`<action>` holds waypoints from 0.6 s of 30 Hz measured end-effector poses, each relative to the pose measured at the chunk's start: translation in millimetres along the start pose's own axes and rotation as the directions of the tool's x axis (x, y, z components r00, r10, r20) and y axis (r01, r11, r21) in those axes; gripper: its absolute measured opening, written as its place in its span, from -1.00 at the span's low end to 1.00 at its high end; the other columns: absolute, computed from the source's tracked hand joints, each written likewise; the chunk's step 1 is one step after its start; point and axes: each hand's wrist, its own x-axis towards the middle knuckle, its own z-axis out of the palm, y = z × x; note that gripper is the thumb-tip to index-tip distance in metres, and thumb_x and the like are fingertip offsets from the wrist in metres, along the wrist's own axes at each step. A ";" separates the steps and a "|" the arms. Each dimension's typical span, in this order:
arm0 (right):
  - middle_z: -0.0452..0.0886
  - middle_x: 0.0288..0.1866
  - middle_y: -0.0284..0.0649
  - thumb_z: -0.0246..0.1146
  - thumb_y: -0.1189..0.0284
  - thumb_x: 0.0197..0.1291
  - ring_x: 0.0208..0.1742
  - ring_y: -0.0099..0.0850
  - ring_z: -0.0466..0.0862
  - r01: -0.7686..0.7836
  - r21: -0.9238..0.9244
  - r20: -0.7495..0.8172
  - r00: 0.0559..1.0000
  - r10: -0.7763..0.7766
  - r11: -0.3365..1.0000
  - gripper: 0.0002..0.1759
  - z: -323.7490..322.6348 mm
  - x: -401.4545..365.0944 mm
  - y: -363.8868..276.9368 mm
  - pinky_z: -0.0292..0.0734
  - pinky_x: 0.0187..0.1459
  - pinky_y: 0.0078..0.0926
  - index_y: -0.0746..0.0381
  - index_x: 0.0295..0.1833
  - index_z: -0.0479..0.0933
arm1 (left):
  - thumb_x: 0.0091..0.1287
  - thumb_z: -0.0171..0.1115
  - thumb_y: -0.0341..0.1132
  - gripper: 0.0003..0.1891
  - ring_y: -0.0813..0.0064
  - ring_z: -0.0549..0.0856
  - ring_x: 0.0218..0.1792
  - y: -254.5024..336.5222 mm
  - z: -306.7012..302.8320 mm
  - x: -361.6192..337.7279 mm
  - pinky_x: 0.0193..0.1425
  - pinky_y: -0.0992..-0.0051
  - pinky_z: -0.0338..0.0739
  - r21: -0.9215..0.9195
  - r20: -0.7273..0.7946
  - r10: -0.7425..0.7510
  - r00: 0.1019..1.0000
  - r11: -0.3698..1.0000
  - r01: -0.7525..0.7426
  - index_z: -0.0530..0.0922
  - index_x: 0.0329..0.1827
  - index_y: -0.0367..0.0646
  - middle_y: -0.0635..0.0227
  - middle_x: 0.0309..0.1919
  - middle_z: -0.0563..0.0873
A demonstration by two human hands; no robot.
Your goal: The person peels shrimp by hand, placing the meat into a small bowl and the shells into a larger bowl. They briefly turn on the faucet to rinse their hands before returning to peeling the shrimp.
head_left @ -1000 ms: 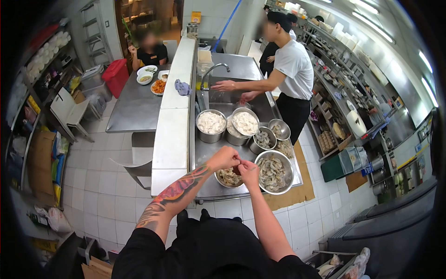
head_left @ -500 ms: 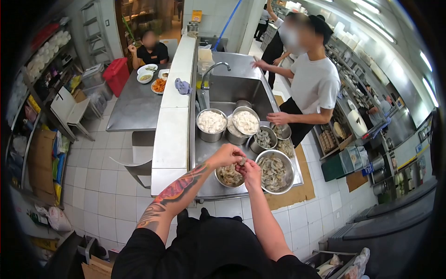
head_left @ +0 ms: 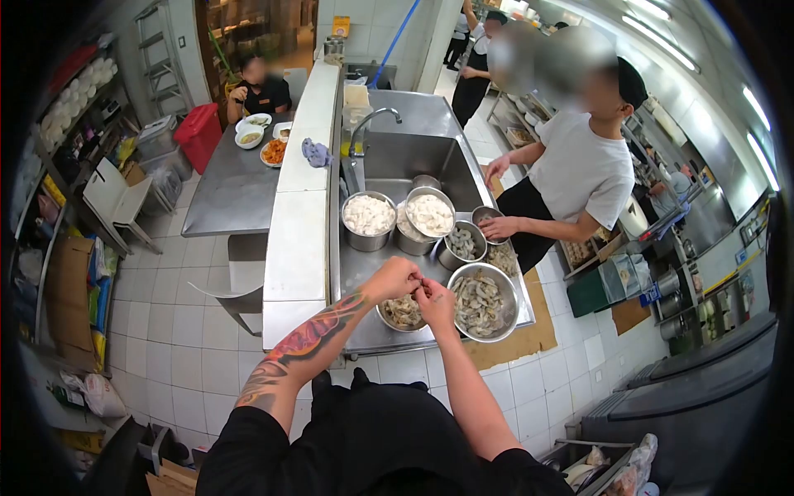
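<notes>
My left hand (head_left: pixel 394 279) and my right hand (head_left: pixel 436 302) meet with fingertips pinched together over a metal bowl of shell pieces (head_left: pixel 402 314). Between them is a small shrimp, mostly hidden by the fingers now. To the right of my right hand stands a wide metal bowl (head_left: pixel 512 318) full of whole shrimp (head_left: pixel 477 302). Beyond my hands is a pot of grey shrimp (head_left: pixel 462 243). Two pots heaped with pale, whitish pieces (head_left: pixel 369 215) (head_left: pixel 431 216) stand farther back on the steel counter (head_left: pixel 361 266).
A co-worker in a white shirt (head_left: pixel 581 169) stands across the counter, one hand at a small metal bowl (head_left: pixel 495 240). The sink (head_left: pixel 413 157) and faucet (head_left: pixel 376 116) lie behind the pots. A tiled ledge (head_left: pixel 295 248) runs along the left; another person sits beyond it.
My hands have shifted slightly left in view and the shrimp is less visible. The co-worker has moved right and lowered the raised arm. The whole view has shifted slightly.
</notes>
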 end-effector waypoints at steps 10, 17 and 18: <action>0.76 -0.27 -0.11 0.21 0.50 0.34 -0.35 -0.36 0.78 -0.233 0.665 0.107 0.970 0.218 0.710 -0.74 -3.2 -3.6 15.3 0.74 -0.25 -0.45 0.45 0.03 0.60 | 0.22 0.42 -0.38 -0.79 0.41 0.78 -0.40 9.3 -1.4 -0.5 -0.22 0.41 0.64 -0.133 0.020 -0.021 1.000 0.991 0.023 0.75 -0.13 -0.29 0.15 -0.39 0.81; 0.72 -0.24 -0.20 0.16 0.46 0.48 -0.32 -0.45 0.76 -0.230 0.791 0.083 0.959 0.273 0.567 -0.76 -12.4 -8.1 -9.5 0.75 -0.23 -0.49 0.36 0.13 0.54 | 0.28 0.41 -0.41 -0.82 0.54 0.75 -0.37 5.2 1.6 4.3 -0.22 0.48 0.62 -0.359 -0.007 -0.038 0.999 0.933 0.032 0.73 -0.09 -0.27 0.27 -0.37 0.81; 0.72 -0.22 -0.20 0.15 0.46 0.49 -0.31 -0.45 0.76 -0.217 0.721 0.054 0.964 0.260 0.658 -0.75 -13.3 -8.4 -12.2 0.73 -0.21 -0.53 0.37 0.14 0.55 | 0.29 0.41 -0.41 -0.82 0.53 0.76 -0.37 10.7 -3.2 2.6 -0.22 0.47 0.62 -0.284 -0.014 -0.053 0.998 0.958 0.047 0.73 -0.10 -0.28 0.26 -0.37 0.82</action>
